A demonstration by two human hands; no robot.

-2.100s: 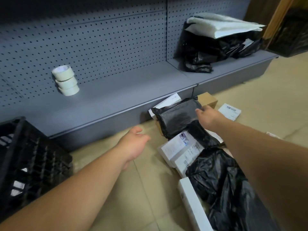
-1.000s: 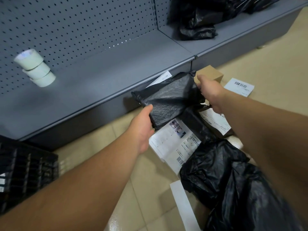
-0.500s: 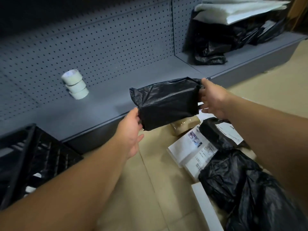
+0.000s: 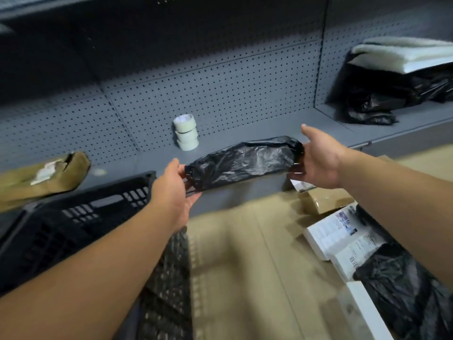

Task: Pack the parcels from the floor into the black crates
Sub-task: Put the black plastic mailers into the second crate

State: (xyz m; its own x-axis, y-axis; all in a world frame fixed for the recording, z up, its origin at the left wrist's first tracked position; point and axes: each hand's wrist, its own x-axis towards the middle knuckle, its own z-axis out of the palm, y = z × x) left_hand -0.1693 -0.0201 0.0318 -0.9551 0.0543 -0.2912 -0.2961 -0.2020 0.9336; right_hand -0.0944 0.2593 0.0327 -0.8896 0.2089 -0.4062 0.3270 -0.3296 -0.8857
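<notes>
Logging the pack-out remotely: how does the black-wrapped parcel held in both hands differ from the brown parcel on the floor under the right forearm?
The black-wrapped parcel is held in the air between the left hand and right hand; the brown parcel lies untouched on the floor. The black-wrapped parcel has crinkled glossy plastic; the brown parcel looks smooth and boxy. Neither is in the black crate.

The grey shelf (image 4: 240,128) carried three stacked tape rolls (image 4: 186,135), a tan padded mailer (image 4: 49,177) and, at the right, crumpled black bags (image 4: 372,111). On the tan floor (image 4: 245,266) lay a black crate (image 4: 73,231), white boxes (image 4: 338,236), a brown parcel (image 4: 326,200) and a black bagged parcel (image 4: 404,295).
</notes>
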